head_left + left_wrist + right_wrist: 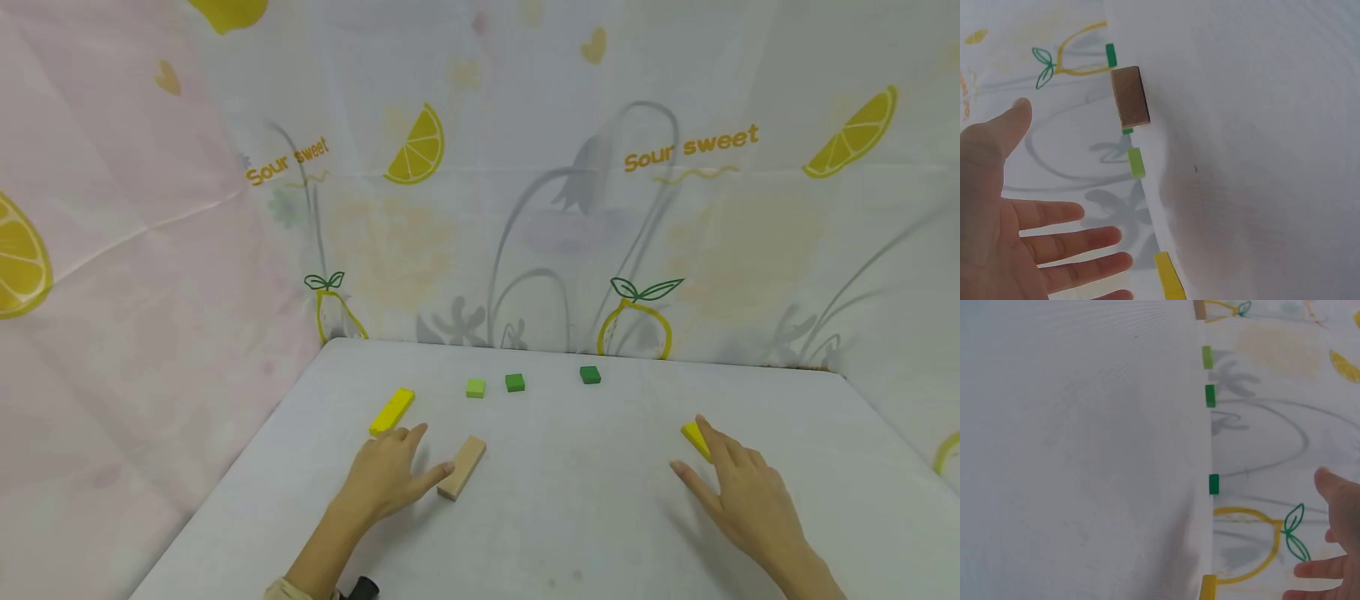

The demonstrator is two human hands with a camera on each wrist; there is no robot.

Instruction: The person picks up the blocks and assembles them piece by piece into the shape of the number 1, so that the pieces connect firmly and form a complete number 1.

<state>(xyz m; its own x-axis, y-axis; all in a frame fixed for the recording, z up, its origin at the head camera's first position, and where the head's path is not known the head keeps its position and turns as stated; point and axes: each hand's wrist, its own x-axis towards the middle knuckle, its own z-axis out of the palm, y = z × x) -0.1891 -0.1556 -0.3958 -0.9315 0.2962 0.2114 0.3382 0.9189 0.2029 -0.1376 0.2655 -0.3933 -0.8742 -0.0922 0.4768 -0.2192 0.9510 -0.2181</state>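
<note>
Fingers (pixel 1072 245) apart, my left hand (pixel 384 477) hovers by an oblong tan wooden block (pixel 463 467). Beyond my spread right hand (pixel 750 498): yellow rectangular block (pixel 694 440).

On one counter (pixel 570 517) I count three small green blocks (pixel 476 388) (pixel 514 382) (pixel 590 375), one light and two darker, then two yellow bars (pixel 392 412) (pixel 696 442) and one bare wood bar (pixel 463 467); that makes six. Two grips are mine: one left grip (pixel 386 477), one right grip (pixel 750 496). The cloth behind shows two "Sour sweet" prints (pixel 288 161) (pixel 692 148).
</note>
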